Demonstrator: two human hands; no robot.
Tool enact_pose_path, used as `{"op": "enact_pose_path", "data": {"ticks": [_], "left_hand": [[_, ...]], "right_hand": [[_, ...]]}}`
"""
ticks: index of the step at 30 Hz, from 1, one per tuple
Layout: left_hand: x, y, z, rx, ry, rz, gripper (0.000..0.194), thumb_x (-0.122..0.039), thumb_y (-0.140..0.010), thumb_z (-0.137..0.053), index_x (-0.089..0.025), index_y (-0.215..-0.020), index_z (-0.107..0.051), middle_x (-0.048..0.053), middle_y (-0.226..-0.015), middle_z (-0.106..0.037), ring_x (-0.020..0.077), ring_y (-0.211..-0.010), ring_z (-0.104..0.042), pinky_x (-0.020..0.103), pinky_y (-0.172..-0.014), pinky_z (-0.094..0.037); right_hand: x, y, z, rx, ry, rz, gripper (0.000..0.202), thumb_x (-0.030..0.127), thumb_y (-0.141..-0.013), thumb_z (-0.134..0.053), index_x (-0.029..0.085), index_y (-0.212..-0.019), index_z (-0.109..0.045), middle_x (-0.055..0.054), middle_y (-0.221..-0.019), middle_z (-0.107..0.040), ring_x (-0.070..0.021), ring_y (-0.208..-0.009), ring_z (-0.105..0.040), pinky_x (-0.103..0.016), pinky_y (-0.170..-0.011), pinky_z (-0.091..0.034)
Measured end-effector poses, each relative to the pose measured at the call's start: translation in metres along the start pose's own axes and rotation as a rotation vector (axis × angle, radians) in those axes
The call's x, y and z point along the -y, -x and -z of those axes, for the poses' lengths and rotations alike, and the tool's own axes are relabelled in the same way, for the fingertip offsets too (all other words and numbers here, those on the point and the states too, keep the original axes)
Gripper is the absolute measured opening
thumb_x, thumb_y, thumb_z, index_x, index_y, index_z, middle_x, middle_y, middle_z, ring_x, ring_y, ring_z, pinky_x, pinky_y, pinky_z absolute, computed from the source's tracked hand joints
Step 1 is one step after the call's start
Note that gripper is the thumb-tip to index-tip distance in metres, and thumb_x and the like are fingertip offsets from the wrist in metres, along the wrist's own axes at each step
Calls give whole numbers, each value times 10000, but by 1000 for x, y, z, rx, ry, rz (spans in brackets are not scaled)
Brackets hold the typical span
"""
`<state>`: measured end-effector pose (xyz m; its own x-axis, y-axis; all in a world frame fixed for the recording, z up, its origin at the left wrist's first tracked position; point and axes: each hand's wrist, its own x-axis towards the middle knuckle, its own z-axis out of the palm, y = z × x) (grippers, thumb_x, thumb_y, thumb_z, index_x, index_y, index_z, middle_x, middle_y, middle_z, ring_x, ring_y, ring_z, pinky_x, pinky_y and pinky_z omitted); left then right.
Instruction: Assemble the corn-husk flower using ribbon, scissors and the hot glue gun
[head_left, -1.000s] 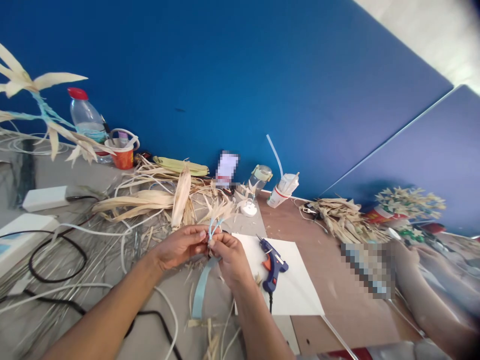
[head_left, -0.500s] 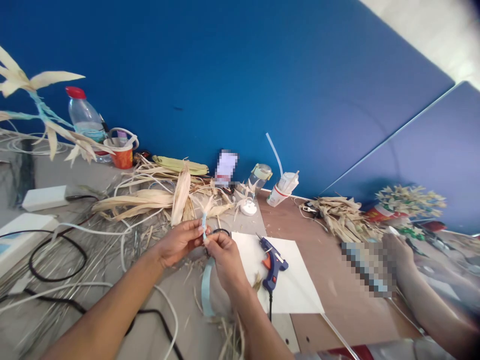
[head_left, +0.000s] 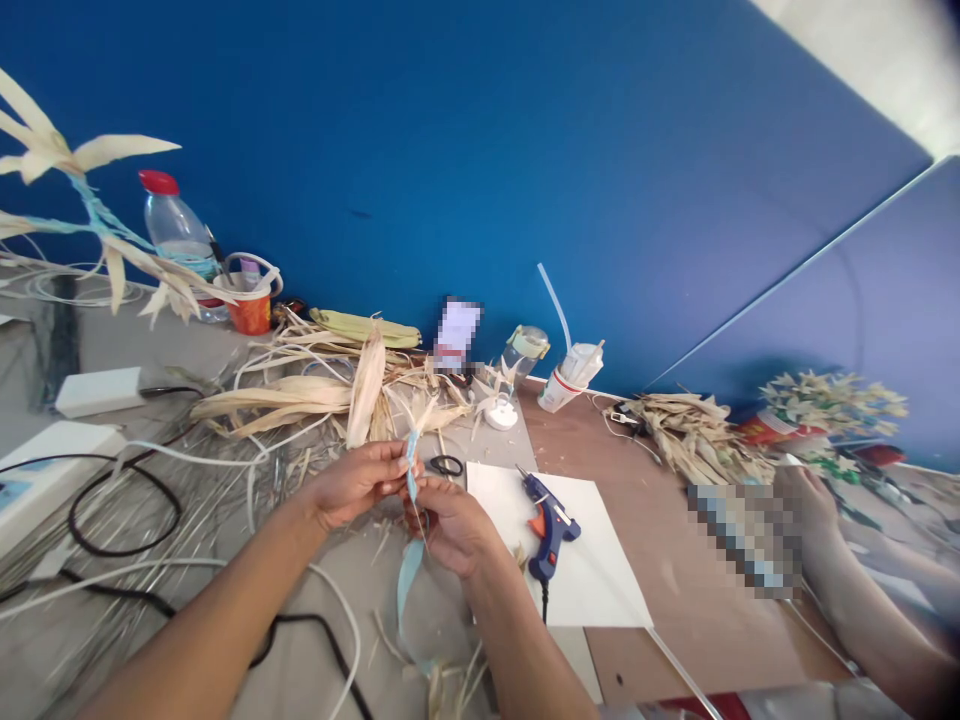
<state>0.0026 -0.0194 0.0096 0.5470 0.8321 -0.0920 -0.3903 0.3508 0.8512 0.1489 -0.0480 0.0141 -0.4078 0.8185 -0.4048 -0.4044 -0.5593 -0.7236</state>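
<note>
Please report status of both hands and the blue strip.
Left hand and right hand pinching blue strip. Strip trailing below. Glue gun beside right hand, on white sheet.

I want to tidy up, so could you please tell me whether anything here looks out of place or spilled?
No liquid spill is visible. On the left, cables sprawl in tangled loops, and husk scraps litter the table. The glue gun lies on its side on the white sheet.

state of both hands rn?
Left hand: closed, pinching the blue-wrapped husk piece.
Right hand: closed, fingers on its lower end.
</note>
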Motion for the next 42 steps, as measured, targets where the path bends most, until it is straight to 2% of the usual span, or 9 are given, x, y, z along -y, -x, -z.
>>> {"op": "enact_pose_path", "data": {"ticks": [3, 11, 17, 25, 27, 31, 35, 38, 42], "left_hand": [[0, 0, 1, -4, -49, 1, 186, -292, -732, -670, -115, -729, -613, 16, -689, -521, 72, -531, -329, 210, -537, -312], [-2, 2, 2, 58, -98, 17, 195, -305, -748, -649, -112, -736, -626, 27, -713, -512, 99, -621, -384, 224, -571, -299], [0, 1, 3, -25, -76, 41, 230, -308, -659, -731, -116, -766, -665, 31, -736, -531, 106, -643, -412, 221, -581, -326], [0, 1, 7, -96, -204, 24, 204, -318, -701, -689, -120, -748, -672, 43, -704, -556, 122, -618, -419, 250, -580, -329], [1, 0, 7, -114, -225, 29, 218, -332, -700, -685, -119, -740, -662, 37, -687, -554, 120, -598, -418, 252, -572, -324], [4, -2, 5, -190, -286, 64, 247, -362, -687, -684, -124, -689, -618, 0, -607, -515, 108, -553, -411, 241, -544, -307], [7, -4, 0, -266, -308, 49, 241, -347, -685, -693, -124, -667, -602, -21, -581, -490, 87, -522, -375, 221, -513, -274], [9, -5, -1, -210, -189, 33, 212, -318, -708, -687, -116, -742, -636, -1, -654, -529, 75, -535, -383, 210, -518, -279], [7, -2, 0, -54, 48, 33, 213, -259, -721, -680, -112, -875, -676, 52, -791, -592, 88, -602, -461, 219, -596, -347]], "right_hand": [[0, 0, 0, -14, 56, 21, 118, 195, -537, -685, 140, -553, -581, 64, -428, -445, -45, -380, -295, -227, -441, -189], [-2, -1, 0, -68, 180, 120, 200, 227, -576, -658, 171, -495, -483, 82, -424, -386, -49, -416, -255, -233, -469, -171], [-3, 0, -1, -247, 415, 275, 146, 282, -633, -626, 170, -595, -540, 63, -504, -446, -77, -489, -333, -227, -494, -245], [1, 4, -1, -168, 283, 262, 203, 335, -660, -619, 172, -570, -538, 65, -469, -406, -72, -462, -283, -235, -489, -226], [1, 5, -3, -218, 391, 317, 170, 310, -679, -601, 176, -589, -549, 52, -490, -445, -89, -487, -342, -240, -511, -268], [-2, 8, -6, -380, 861, 557, 71, 187, -694, -553, 185, -643, -603, -9, -655, -558, -154, -658, -487, -280, -639, -356], [-7, 7, -4, -386, 1175, 811, 146, 115, -720, -496, 190, -699, -619, -48, -716, -534, -192, -736, -490, -310, -686, -351], [-7, 7, -3, -386, 1195, 837, 154, 112, -732, -480, 193, -696, -606, -41, -698, -511, -188, -713, -482, -305, -669, -350], [-1, 10, -6, -383, 1046, 765, 161, 129, -724, -487, 206, -614, -575, -18, -676, -531, -166, -693, -490, -287, -676, -360]]}}
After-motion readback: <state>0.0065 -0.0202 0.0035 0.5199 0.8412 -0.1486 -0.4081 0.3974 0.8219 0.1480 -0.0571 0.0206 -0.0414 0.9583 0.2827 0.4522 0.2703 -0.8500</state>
